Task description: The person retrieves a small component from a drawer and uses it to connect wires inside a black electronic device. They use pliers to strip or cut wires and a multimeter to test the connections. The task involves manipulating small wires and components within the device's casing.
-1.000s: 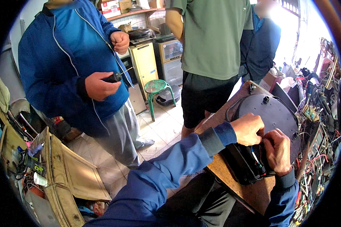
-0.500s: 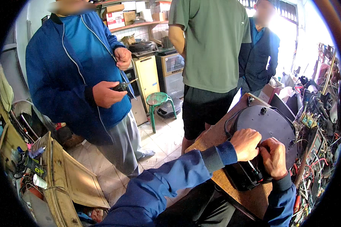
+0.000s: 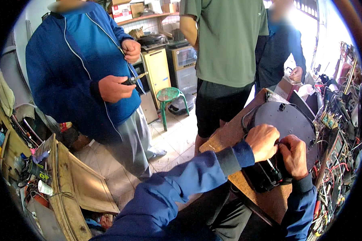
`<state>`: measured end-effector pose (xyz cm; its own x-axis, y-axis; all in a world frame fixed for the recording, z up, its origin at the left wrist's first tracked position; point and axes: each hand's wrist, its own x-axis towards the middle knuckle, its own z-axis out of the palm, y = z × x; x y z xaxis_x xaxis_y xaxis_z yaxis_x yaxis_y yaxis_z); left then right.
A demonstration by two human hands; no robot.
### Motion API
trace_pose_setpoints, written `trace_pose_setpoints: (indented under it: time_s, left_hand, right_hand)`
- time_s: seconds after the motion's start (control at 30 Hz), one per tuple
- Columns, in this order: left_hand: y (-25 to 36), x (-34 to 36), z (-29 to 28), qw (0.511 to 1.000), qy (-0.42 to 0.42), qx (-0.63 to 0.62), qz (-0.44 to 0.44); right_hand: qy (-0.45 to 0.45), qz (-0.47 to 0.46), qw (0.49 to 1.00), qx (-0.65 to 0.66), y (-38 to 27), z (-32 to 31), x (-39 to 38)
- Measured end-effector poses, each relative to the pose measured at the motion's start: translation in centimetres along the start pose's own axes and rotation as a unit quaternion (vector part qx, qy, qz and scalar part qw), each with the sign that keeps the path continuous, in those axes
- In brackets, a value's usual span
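Note:
A round dark-grey appliance part with black fittings at its rim lies on a wooden board. Over its near side, my left hand and my right hand meet with fingers pinched together. Whatever is between the fingertips is hidden. Just below them, a short white lead runs down to the open black housing at the near end of the appliance. A black cable curves along the disc's left side.
A person in a blue jacket at left holds a screwdriver. Another in a green shirt stands ahead, a third person beyond. Tangled wires and parts crowd the right. A green stool and wooden bench stand leftward.
My view has shifted slightly; both hands stay pinched together over the appliance. The far person's hand has come forward near the cardboard box.

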<state>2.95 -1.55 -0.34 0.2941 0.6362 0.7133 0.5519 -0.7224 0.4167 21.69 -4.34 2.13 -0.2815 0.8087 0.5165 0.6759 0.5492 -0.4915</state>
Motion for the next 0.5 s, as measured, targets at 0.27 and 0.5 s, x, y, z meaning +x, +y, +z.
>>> trace_pose_setpoints:
  time_s: [0.27,0.5]
  left_hand:
    - [-0.6,-0.3,-0.3,0.998,-0.052,-0.021,-0.013]
    - [0.3,0.0,-0.5,0.999,-0.029,-0.032,0.022]
  right_hand:
    - [0.008,-0.021,1.0,0.01,-0.2,0.2,0.0]
    - [0.007,-0.023,1.0,-0.012,-0.4,-0.6,-0.4]
